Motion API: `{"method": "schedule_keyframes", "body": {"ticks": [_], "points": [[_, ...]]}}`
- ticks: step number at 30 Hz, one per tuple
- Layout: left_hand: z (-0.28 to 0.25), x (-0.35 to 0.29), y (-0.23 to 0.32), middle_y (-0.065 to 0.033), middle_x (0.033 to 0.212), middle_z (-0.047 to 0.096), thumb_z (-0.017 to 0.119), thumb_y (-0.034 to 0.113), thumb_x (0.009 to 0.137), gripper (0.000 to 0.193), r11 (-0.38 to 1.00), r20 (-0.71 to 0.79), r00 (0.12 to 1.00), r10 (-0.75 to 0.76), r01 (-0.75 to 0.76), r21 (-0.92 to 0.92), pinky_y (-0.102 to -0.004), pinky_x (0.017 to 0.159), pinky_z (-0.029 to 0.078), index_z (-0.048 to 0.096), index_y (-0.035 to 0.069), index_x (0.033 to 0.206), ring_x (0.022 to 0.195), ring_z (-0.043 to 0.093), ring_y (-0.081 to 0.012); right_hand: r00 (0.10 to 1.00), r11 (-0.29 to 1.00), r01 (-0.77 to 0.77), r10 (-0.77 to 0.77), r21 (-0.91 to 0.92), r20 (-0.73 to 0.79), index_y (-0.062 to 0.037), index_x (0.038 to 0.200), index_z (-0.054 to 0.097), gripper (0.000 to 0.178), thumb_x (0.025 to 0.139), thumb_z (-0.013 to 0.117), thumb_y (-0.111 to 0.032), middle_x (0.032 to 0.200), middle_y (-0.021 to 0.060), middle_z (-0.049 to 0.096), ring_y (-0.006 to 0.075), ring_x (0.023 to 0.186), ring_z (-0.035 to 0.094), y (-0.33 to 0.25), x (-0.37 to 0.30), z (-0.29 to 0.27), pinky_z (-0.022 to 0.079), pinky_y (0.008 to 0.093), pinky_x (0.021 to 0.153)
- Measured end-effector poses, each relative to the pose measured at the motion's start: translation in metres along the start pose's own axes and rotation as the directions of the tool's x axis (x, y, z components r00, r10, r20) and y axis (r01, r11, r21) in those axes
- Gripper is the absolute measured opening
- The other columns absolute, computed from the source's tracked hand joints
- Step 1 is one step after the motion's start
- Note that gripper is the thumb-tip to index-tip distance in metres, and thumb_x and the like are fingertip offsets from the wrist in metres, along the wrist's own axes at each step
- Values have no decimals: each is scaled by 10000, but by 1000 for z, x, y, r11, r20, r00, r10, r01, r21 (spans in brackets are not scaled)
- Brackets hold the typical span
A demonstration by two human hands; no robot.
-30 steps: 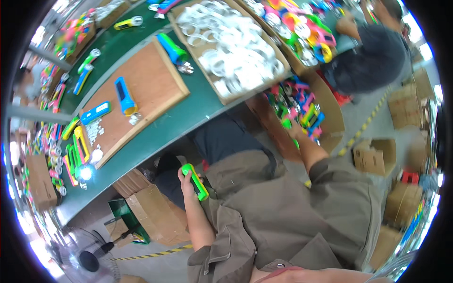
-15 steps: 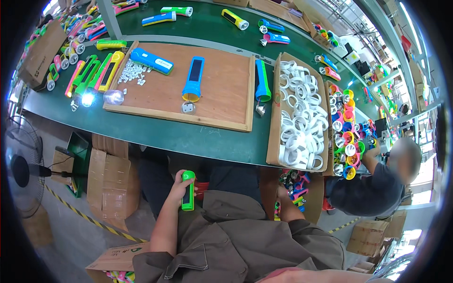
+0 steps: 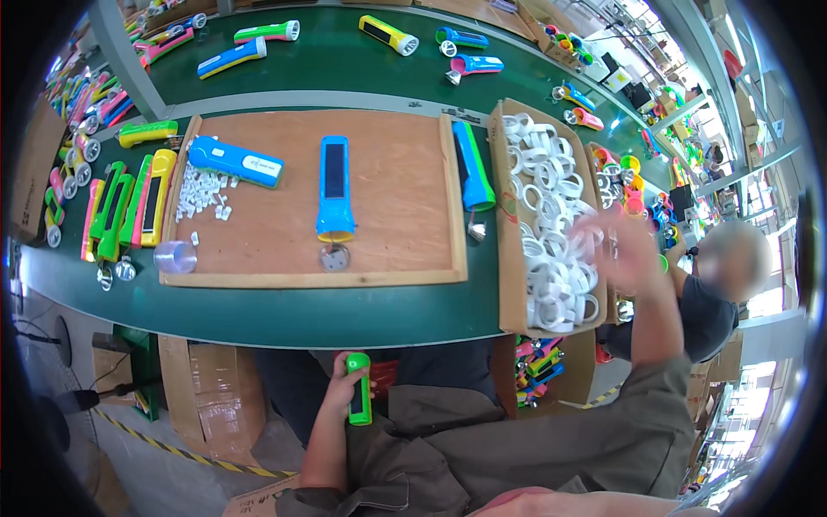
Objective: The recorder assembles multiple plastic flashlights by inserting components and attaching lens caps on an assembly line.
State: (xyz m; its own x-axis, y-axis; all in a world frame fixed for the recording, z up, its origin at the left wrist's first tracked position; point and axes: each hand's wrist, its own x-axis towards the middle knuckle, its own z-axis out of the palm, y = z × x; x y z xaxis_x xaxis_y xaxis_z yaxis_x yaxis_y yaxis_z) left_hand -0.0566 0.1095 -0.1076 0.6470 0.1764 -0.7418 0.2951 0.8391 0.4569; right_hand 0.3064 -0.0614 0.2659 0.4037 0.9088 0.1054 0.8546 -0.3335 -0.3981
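A green flashlight (image 3: pixel 359 398) with a dark panel is upright in my left hand (image 3: pixel 341 385), below the table's front edge; the fingers are wrapped round it. Over the right side of a cardboard box (image 3: pixel 510 297) of white plastic rings (image 3: pixel 551 202) is my right hand (image 3: pixel 636 256). Motion smears its fingers, so whether they hold anything is unclear. On the wooden board (image 3: pixel 396 277) lie a blue flashlight body (image 3: pixel 334 185) with its round lamp part (image 3: pixel 334 257) hanging out, another blue flashlight (image 3: pixel 234 161) and a heap of small white pieces (image 3: pixel 200 194).
Several colourful flashlights (image 3: pixel 121 207) stand left of the board, beside a clear cup-shaped part (image 3: pixel 176 257). A blue-green flashlight (image 3: pixel 473 168) lies to its right. Below the table is a box of flashlight parts (image 3: pixel 540 372). A co-worker (image 3: pixel 719 310) sits at the right; a fan (image 3: pixel 77 401) stands left.
My right hand has risen from the lower parts box to the box of rings. My left hand still grips the green flashlight. The view has shifted, and the bright lamp at the left no longer glows.
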Motion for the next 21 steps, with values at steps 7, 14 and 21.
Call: {"method": "schedule_keyframes", "body": {"ticks": [7, 14, 21], "points": [[-10, 30, 6, -116, 869, 646, 587, 87, 930, 257, 995, 23, 997, -69, 71, -68, -378, 538, 574, 546, 17, 1174, 691, 659, -233, 995, 823, -93, 53, -560, -88, -103, 1323, 519, 594, 767, 724, -71, 1377, 131, 479, 275, 1259, 502, 232, 289, 30, 450, 410, 1025], [-25, 88, -4, -119, 885, 641, 602, 139, 944, 214, 978, 61, 976, 210, -210, -18, -353, 540, 569, 572, 12, 1114, 696, 655, -216, 906, 524, -251, 423, -814, -7, -271, 1310, 535, 753, 644, 839, -93, 1606, 75, 184, 321, 1488, 194, 284, 371, 77, 351, 523, 1136], [-5, 149, -8, -118, 877, 644, 601, 133, 942, 213, 984, 48, 988, 146, -140, -110, -356, 536, 571, 573, 12, 1114, 690, 657, -220, 975, 436, -132, 220, -890, -37, -213, 1047, 719, 362, 725, 756, -52, 1602, 40, 244, 272, 1496, 189, 326, 424, 71, 346, 431, 1160]]}}
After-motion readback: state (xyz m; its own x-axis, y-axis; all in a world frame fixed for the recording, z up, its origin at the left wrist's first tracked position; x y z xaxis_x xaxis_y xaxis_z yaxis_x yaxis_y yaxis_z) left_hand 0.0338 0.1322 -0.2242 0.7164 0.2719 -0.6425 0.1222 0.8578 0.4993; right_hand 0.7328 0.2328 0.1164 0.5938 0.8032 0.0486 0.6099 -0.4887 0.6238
